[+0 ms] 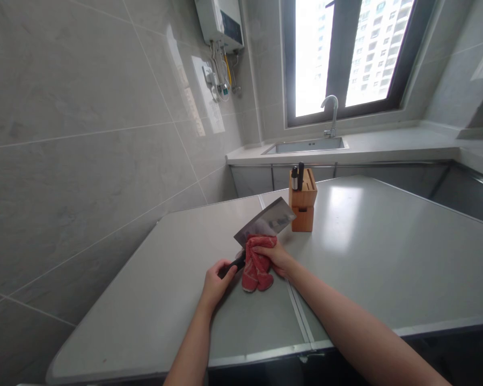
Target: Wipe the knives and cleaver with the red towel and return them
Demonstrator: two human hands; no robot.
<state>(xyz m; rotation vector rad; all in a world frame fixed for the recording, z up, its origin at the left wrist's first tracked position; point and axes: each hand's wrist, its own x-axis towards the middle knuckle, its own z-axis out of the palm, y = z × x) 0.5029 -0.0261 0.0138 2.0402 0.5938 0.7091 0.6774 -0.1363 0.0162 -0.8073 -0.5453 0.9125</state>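
A cleaver (268, 219) with a broad steel blade is held tilted above the table, its edge pointing up and to the right. My left hand (217, 281) is closed around its black handle. In my right hand (277, 257) is a bunched red cloth (258, 268), pressed against the lower part of the blade near the handle. The cloth hides that part of the blade, and its loose folds hang below my fingers. Just beyond the blade's tip stands a wooden knife block (302, 201) with black-handled tools in its slots.
The pale table (165, 300) has a metal seam running front to back. Behind it lies a counter with a sink (306, 145) and a curved faucet (332, 115) under a window. A tiled wall (104, 161) closes the left side, with a water heater (221, 24) mounted high up.
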